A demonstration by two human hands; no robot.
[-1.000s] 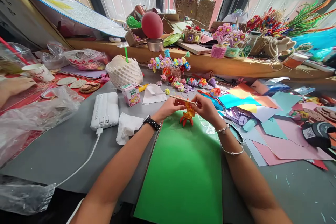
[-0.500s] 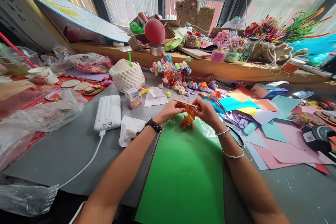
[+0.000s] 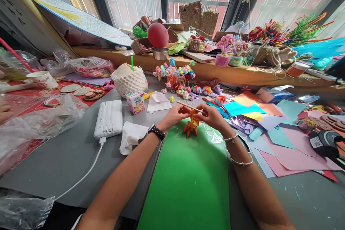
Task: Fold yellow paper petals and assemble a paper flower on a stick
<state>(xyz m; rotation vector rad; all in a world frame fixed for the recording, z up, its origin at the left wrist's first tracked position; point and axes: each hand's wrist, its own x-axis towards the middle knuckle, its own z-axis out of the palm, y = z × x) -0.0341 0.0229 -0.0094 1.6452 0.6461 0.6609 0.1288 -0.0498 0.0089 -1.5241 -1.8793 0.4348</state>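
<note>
An orange folded-paper figure (image 3: 191, 126) with red-orange points at its base stands at the far end of a green board (image 3: 188, 179). My left hand (image 3: 174, 116) is closed, with its fingertips at the figure's upper left side. A thin wooden stick (image 3: 188, 107) slants across the top of the figure. Its right end sits between the thumb and fingers of my right hand (image 3: 213, 116), which is closed on it. Fingers partly hide the top of the paper, so the exact contact there is unclear.
Coloured paper sheets (image 3: 291, 143) and a black-handled tool (image 3: 325, 142) lie right. Left are a white power bank (image 3: 108, 119) with a cable, a drink carton (image 3: 135, 103) and a wrapped coconut (image 3: 129, 81). Small paper flowers (image 3: 175, 72) stand behind. Another person's hand (image 3: 4, 111) shows far left.
My hands stay at the figure, with only a slight shift of the fingers and stick. The camera view has moved a little. At far left, the other person's hand has moved nearer and further left.
</note>
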